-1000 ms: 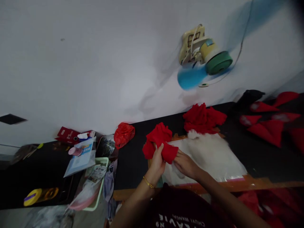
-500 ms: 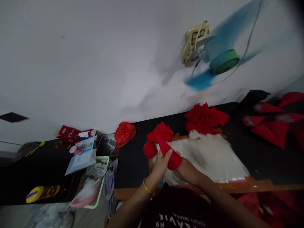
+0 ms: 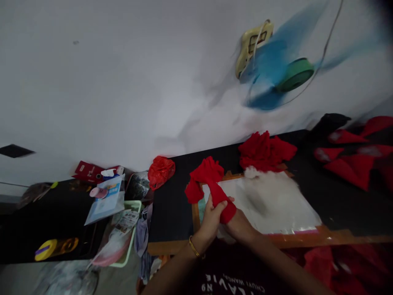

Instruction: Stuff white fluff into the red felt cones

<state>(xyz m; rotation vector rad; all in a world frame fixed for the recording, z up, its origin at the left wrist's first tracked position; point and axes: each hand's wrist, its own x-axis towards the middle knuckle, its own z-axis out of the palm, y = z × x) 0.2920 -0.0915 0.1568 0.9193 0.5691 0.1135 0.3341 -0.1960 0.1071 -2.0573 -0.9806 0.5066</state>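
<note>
Head view: clasping the red cloth (image 3: 227,212) in the curled left hand (image 3: 214,215) above the counter (image 3: 172,207), seemingly to steady its near end against the right hand (image 3: 241,227), too hidden to tell how open or what gripping, with white fluff (image 3: 278,192) beside, likely for easy reach.

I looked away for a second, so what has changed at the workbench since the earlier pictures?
The left hand and right hand have moved slightly toward the person's body, bringing the held end of the red cloth with them; it now shows as a longer strip. Nothing was visibly let go. The red pile by the wall, white fluffy material and red plastic bag stayed put.
</note>
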